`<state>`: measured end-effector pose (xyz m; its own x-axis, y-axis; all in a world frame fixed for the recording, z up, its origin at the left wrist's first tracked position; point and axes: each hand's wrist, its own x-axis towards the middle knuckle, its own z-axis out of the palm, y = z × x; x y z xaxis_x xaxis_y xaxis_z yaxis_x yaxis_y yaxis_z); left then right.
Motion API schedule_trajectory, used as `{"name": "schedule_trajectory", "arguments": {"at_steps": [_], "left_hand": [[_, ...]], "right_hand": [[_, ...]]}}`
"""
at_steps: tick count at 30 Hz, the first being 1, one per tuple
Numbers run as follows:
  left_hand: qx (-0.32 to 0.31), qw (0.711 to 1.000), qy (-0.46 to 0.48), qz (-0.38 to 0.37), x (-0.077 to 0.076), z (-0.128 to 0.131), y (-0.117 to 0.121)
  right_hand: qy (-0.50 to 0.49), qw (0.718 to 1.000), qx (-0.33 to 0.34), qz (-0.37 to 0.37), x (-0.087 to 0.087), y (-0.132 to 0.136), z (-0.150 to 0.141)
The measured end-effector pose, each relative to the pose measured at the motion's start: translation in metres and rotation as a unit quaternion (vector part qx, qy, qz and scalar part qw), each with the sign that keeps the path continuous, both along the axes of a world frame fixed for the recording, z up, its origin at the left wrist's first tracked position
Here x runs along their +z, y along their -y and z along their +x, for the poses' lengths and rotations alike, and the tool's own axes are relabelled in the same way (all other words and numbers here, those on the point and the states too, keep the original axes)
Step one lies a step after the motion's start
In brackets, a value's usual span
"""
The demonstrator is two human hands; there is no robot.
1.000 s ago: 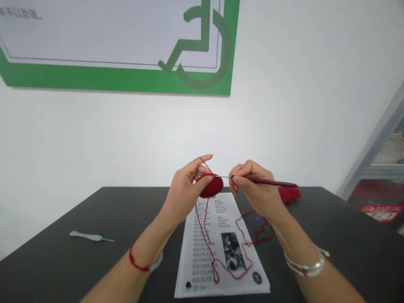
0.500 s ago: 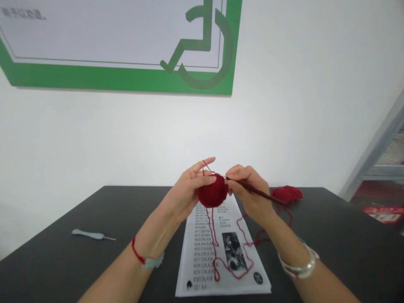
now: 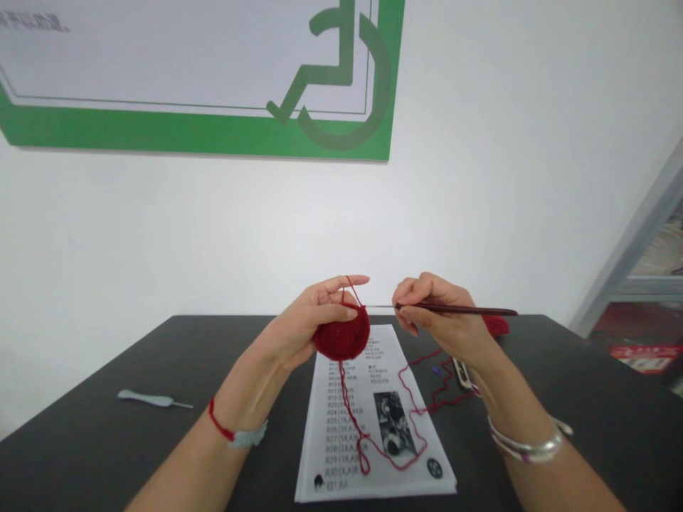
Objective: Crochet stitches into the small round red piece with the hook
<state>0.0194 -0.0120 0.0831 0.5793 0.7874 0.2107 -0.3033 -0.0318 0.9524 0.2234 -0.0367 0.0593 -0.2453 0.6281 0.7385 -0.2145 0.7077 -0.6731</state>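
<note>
A dark desk [image 3: 80,419] carries a white printed pattern sheet [image 3: 331,487] and, well left of the left hand, a pale grey crochet hook [image 3: 152,400]. Left hand [image 3: 296,327]: half curled, gripping a round dark-red crochet disc [image 3: 341,336] above the sheet. Right hand [image 3: 442,313]: closed in a pencil grip on a slim dark-handled crochet hook [image 3: 459,309], its tip now drawn back just beside the disc's upper edge. Red yarn [image 3: 349,412] trails from the disc down onto the sheet.

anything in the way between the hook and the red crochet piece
Nothing visible. The crochet hook in the right hand points its thin metal tip straight at the rim of the red crochet disc, held by the left hand. The tip is at the rim; contact is hard to tell.
</note>
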Motion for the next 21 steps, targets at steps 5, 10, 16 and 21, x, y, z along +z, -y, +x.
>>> {"name": "schedule_trajectory", "arguments": {"at_steps": [5, 10, 16, 21], "left_hand": [[-0.052, 0.997, -0.050, 0.006, 0.002, -0.007, -0.003], [-0.080, 0.993, -0.085, 0.023, 0.003, -0.008, 0.000], [0.122, 0.982, 0.002, 0.140, -0.007, 0.013, 0.005], [0.111, 0.987, 0.025, 0.117, -0.010, 0.016, 0.003]], "right_hand": [[0.015, 0.999, 0.035, -0.036, 0.001, 0.003, 0.009], [-0.009, 0.988, 0.118, -0.098, 0.003, 0.001, 0.006], [-0.125, 0.969, 0.108, -0.186, -0.003, -0.006, -0.021], [-0.133, 0.984, 0.011, -0.117, -0.008, -0.008, -0.028]]}}
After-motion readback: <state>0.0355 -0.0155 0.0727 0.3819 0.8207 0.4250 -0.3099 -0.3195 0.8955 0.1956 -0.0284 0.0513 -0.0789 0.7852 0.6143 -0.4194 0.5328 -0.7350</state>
